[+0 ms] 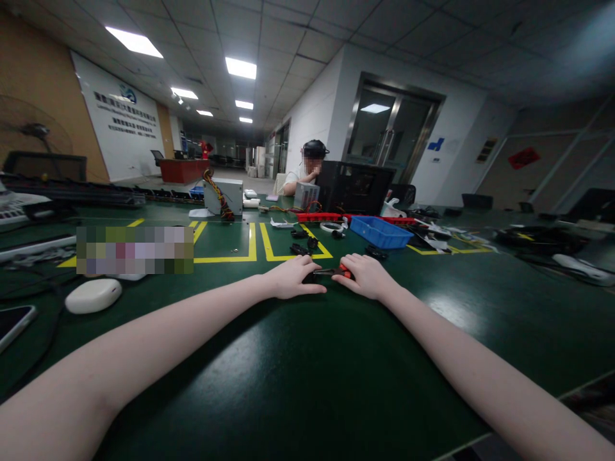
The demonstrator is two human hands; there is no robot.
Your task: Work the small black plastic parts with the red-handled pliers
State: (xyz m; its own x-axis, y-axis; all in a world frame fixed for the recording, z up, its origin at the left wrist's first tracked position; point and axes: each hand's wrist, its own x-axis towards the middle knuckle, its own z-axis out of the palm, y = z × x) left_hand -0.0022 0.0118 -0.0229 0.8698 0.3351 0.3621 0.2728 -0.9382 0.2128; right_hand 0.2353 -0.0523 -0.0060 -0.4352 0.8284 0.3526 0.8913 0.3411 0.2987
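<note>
Both my arms reach forward over a dark green table [307, 371]. My left hand [294, 278] rests on the table with its fingers curled over a small black part [311, 278]. My right hand [366, 276] is closed on the red handle of a small tool [342, 271], whose dark shaft points toward the left hand. The two hands are almost touching at the tool. What the black part is cannot be made out.
A blue bin [379, 232], small black parts [300, 248], a grey power supply box [223, 196] and a black computer case [354, 187] lie beyond my hands. A white puck-like device [93, 295] and a phone [14, 324] sit at left. Another person [307, 168] sits across the table.
</note>
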